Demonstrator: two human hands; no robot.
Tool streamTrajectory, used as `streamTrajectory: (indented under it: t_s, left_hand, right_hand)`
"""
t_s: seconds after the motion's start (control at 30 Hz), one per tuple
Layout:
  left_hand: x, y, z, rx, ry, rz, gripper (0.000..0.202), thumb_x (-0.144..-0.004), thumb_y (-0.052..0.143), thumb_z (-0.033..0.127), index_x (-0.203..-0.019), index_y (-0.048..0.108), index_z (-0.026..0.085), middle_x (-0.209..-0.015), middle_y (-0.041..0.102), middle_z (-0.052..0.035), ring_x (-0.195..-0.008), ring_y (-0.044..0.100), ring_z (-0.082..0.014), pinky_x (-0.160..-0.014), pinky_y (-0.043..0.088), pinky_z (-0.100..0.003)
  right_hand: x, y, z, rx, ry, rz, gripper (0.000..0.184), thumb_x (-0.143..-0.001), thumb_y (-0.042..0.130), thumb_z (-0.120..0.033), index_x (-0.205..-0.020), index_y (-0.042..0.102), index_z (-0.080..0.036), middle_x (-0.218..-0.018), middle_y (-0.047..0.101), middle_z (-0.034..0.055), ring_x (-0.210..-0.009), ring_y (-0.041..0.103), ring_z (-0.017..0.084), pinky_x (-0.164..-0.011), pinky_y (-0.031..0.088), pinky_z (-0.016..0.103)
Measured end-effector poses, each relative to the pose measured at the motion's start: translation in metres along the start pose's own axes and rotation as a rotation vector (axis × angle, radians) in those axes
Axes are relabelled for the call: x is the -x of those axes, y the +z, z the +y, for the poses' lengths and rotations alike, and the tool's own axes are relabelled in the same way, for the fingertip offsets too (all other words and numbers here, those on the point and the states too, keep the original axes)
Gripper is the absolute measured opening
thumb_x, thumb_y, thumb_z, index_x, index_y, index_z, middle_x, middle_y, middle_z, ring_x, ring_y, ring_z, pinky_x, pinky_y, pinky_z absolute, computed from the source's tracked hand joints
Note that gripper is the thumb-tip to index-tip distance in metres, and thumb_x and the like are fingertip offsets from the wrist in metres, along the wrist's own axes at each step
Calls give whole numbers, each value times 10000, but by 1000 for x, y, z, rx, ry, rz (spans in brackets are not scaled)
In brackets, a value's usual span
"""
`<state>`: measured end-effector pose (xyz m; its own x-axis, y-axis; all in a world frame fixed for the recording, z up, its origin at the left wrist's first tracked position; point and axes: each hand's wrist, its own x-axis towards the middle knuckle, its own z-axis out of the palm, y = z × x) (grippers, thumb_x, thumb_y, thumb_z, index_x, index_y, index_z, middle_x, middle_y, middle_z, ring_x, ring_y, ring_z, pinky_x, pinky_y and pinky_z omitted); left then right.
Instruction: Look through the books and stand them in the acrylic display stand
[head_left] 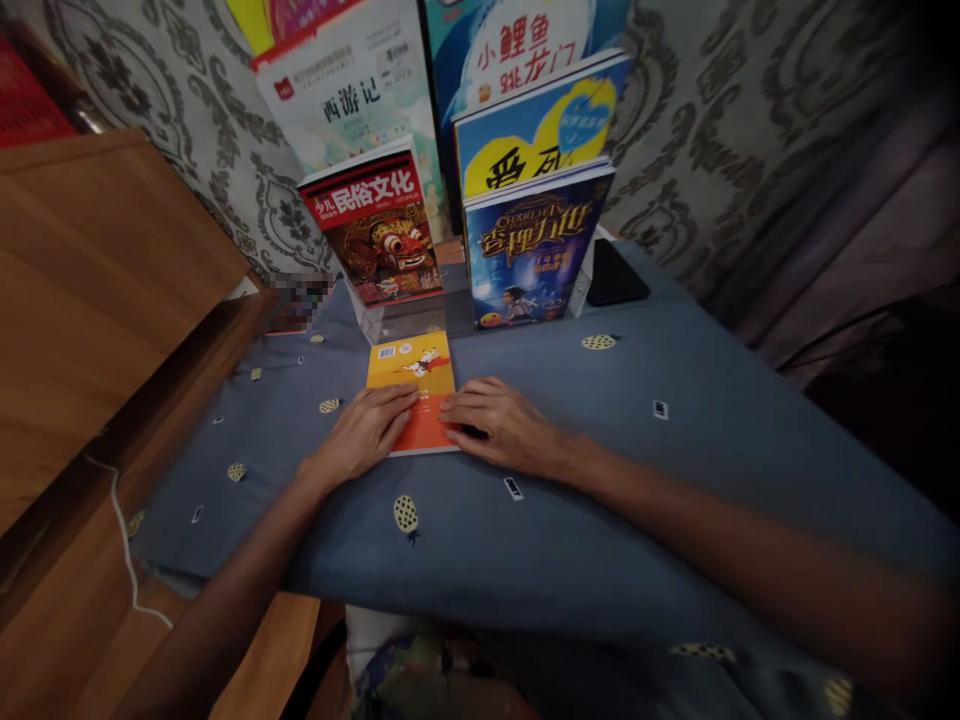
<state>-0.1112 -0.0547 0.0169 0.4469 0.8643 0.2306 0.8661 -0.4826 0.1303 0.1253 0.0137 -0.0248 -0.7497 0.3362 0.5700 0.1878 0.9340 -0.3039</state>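
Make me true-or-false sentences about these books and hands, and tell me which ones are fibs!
1. The left hand has fingers on the orange-and-yellow book, and the right hand is at its right edge. True.
2. That orange-and-yellow book is open. False: it is closed.
3. The red mask-picture magazine stands left of the dark-blue Charlie IX book. True.
4. The Charlie IX book is lying flat. False: it stands up.
5. Pineapples decorate the blue tablecloth. True.
6. Those pineapples are red. False: they are pale yellow.
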Motion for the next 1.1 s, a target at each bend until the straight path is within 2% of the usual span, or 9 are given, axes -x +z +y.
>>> streamTrajectory:
  t_s: [0.13, 0.23, 0.4, 0.5, 0.57, 0.67, 0.77, 0.93, 1.1]
  left_hand:
    - [-54, 13, -13, -9, -4, -40, 398, -1017, 395, 264, -1295, 644, 125, -1377, 638, -127, -1289, 592, -232, -1127, 439, -440]
    - [-88, 22, -22, -18, -18, -46, 394, -1003, 399, 250, -1280, 659, 146, -1371, 648, -104, -1295, 588, -222, -1126, 440, -412]
    - [-109, 29, -29, -44, -20, -52, 422, -997, 378, 234, -1309, 635, 110, -1414, 610, -124, -1328, 562, -226, -1140, 427, -403]
    - [-100, 28, -25, -40, 6, -64, 444, -1000, 386, 243, -1352, 590, 65, -1442, 577, -160, -1361, 531, -240, -1159, 406, -418]
    - [-87, 25, -18, -20, 22, -75, 442, -1006, 387, 257, -1370, 575, 90, -1451, 571, -147, -1373, 519, -235, -1167, 400, -432]
    - [-59, 18, 0, 21, 52, -92, 431, -1017, 394, 277, -1388, 563, 137, -1461, 567, -128, -1373, 519, -234, -1166, 406, -454]
    - [-27, 10, 21, 45, 94, -82, 429, -1028, 397, 300, -1402, 553, 160, -1461, 566, -130, -1362, 529, -245, -1146, 436, -478]
    - [12, 6, 43, 68, 118, -64, 443, -1022, 443, 299, -1453, 484, 204, -1475, 554, -109, -1388, 498, -233, -1143, 436, -495]
    - [14, 12, 52, 31, 65, -56, 432, -1012, 487, 373, -1407, 523, 203, -1441, 572, -125, -1345, 528, -261, -1125, 433, -506]
  right_hand:
    - [1, -2, -1, 5, 9, -17, 166, -956, 580, -220, -1017, 732, -196, -981, 757, 80, -960, 601, 230, -885, 425, 392]
    - [1, -4, -1, -7, 14, -22, 179, -962, 568, -225, -1033, 731, -205, -990, 756, 82, -972, 604, 233, -904, 427, 408]
    - [0, -5, -3, -86, 59, 6, 174, -945, 576, -215, -988, 744, -204, -975, 770, 77, -965, 639, 232, -936, 451, 425]
    - [-2, -7, -3, -195, 164, 62, 213, -942, 543, -205, -963, 754, -193, -947, 776, 71, -922, 679, 219, -913, 487, 394]
    - [-3, -9, -1, -294, 267, 130, 258, -955, 500, -216, -1024, 749, -204, -968, 778, 60, -922, 697, 207, -873, 512, 360]
    - [-4, -12, 5, -390, 406, 251, 315, -969, 461, -246, -1173, 696, -202, -1019, 773, 65, -944, 709, 205, -851, 531, 350]
    - [-4, -12, 12, -413, 477, 308, 336, -971, 447, -248, -1226, 655, -182, -1014, 772, 77, -929, 716, 209, -857, 539, 368]
    - [-2, -10, 12, -369, 477, 252, 321, -990, 441, -280, -1221, 650, -201, -1073, 762, 80, -988, 705, 224, -905, 534, 402]
    - [-7, -3, 19, -244, 362, 186, 350, -990, 425, -281, -1265, 631, -216, -1200, 717, 96, -1128, 643, 249, -998, 494, 451]
